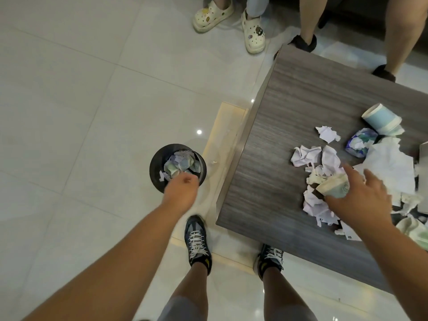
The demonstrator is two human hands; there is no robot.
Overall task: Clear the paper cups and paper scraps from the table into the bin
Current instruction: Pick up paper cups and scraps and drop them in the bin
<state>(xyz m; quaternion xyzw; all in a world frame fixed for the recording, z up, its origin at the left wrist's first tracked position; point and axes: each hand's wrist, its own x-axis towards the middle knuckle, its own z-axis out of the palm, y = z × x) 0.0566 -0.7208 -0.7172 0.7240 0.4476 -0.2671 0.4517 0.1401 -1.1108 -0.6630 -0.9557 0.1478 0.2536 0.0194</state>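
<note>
A crushed paper cup (pixel 333 186) sits in the right hand (pixel 361 198), pinched between thumb and curled fingers, just over the heap of paper scraps (pixel 317 179) near the table's (pixel 289 107) front edge. Further back on the table lie a blue-and-white cup (pixel 381 118) on its side and a squashed blue one (pixel 359 142) beside it. Down on the pale tiled floor (pixel 69 89) stands the round black bin (pixel 155 167), well apart from the table and already full of crumpled paper. The left hand (pixel 181 188) hangs over the bin's near rim, fingers loosely curled downward; whether they hold anything I cannot tell. Two seated people's feet show beyond the table.
</note>
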